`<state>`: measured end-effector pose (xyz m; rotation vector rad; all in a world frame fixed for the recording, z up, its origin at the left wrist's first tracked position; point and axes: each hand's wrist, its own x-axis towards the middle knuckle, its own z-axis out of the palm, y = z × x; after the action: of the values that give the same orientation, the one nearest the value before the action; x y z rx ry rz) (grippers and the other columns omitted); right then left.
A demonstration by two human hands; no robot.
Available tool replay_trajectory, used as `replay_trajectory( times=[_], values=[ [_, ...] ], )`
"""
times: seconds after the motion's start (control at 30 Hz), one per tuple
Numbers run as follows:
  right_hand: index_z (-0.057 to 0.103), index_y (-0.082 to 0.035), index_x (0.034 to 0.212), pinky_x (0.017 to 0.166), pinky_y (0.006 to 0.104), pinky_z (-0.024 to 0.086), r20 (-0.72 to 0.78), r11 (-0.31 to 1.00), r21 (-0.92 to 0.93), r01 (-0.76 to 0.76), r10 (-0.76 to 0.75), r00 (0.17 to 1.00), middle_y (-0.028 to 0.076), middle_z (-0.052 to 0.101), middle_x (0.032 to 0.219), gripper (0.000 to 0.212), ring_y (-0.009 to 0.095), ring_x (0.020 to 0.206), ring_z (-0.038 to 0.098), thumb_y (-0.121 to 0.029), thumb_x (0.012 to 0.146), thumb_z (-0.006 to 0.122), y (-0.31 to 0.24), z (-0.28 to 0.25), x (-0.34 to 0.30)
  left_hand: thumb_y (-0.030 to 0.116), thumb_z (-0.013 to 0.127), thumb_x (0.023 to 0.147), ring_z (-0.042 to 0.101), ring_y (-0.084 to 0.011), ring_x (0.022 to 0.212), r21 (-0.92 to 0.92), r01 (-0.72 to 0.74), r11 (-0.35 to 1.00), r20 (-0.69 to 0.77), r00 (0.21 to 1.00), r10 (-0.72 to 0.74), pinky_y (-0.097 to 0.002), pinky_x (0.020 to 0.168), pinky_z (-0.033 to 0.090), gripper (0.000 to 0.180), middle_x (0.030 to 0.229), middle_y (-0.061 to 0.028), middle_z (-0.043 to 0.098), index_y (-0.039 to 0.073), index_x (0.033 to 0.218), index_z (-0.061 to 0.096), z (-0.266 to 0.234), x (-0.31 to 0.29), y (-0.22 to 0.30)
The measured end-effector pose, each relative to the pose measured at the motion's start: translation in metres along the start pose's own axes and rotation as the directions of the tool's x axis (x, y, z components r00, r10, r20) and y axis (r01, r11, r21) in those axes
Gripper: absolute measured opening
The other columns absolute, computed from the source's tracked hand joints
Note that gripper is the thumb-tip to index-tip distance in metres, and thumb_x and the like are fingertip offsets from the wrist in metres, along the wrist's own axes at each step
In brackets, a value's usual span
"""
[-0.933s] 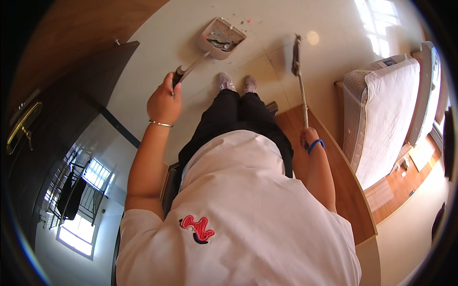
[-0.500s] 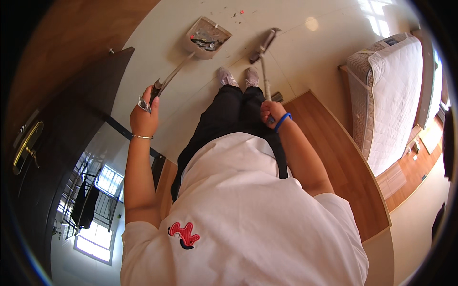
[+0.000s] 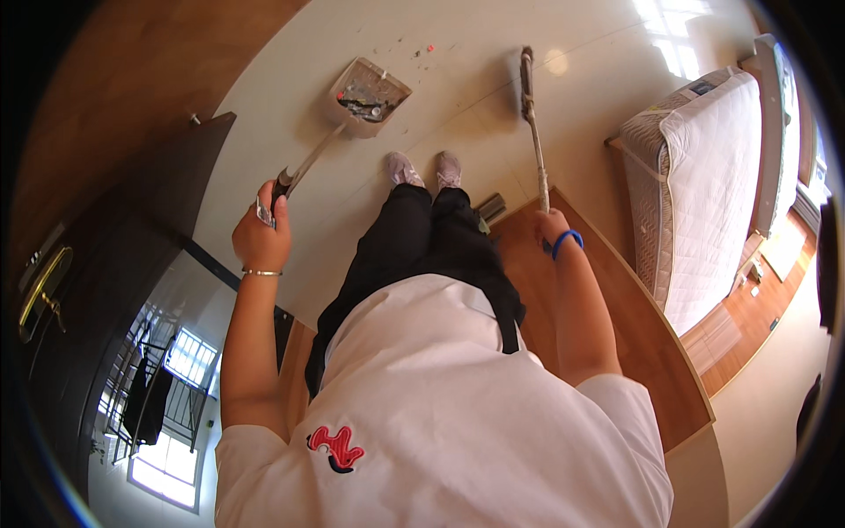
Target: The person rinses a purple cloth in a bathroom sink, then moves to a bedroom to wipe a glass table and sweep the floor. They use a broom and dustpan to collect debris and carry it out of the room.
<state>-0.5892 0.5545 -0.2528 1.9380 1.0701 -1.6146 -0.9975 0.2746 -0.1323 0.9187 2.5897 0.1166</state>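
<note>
My left hand [image 3: 263, 231] is closed around the handle of a long-handled dustpan [image 3: 398, 91], whose pan rests on the pale floor ahead of my feet. Dark scraps, a small red piece and other litter [image 3: 363, 105] lie inside the pan. A clear, shiny scrap, too small to name, shows at that hand's thumb side. My right hand [image 3: 552, 229], with a blue band at the wrist, grips the light stick of a broom [image 3: 540, 158]. The dark broom head stands away to the right of the dustpan, near the floor; whether it touches is unclear.
Small bits of litter [image 3: 430, 49] are scattered on the tiles beyond the dustpan. To my right stands a mattress [image 3: 713, 167] on edge, near a wooden platform [image 3: 607, 290]. A dark door [image 3: 132, 211] with a gold handle is at my left. A small grey object [image 3: 490, 208] lies by my right foot.
My right hand and the broom have swung to the right, and the broom head now points more upright, farther from the dustpan. The dustpan sits slightly lower and left in view.
</note>
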Motion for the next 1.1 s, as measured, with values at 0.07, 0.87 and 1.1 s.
replay_trajectory(
  times=[0.07,0.87,1.1],
  values=[
    [0.053,0.001,0.076,0.036,0.032,0.039,-0.015,0.991,-0.131,-0.038,0.036,0.999,0.01,0.053,0.055,0.017,0.021,0.04,0.051,-0.016,0.076,0.055,0.001,-0.005,0.049,0.033,0.043,0.09,0.062,-0.0332,0.079,0.007,0.01,1.0,0.011,1.0,-0.01,-0.041,0.064,0.048,0.034,0.093,-0.0116,0.064,0.016,0.118,0.052,0.001,0.002,0.0],
    [0.055,-0.002,0.074,0.036,0.0296,0.035,-0.066,0.992,0.111,0.061,-0.054,0.996,0.006,0.05,0.054,0.014,0.015,0.04,0.046,-0.014,0.079,0.053,-0.149,-0.195,0.115,0.033,0.036,0.094,0.059,-0.0364,0.089,-0.021,0.339,0.941,0.142,0.932,-0.333,-0.0419,0.073,0.047,0.035,0.098,-0.0155,0.062,0.01,0.112,0.055,0.006,0.011,0.028],
    [0.055,0.0,0.066,0.035,0.0338,0.039,-0.035,0.951,-0.305,-0.054,0.046,0.998,0.012,0.056,0.055,0.023,0.021,0.041,0.052,-0.019,0.079,0.052,-0.25,-0.161,0.187,0.033,0.035,0.094,0.057,-0.0354,0.096,-0.125,0.469,0.874,0.312,0.855,-0.414,-0.0401,0.08,0.045,0.036,0.106,-0.0168,0.06,0.011,0.116,0.054,0.008,0.005,0.003]
  ],
)
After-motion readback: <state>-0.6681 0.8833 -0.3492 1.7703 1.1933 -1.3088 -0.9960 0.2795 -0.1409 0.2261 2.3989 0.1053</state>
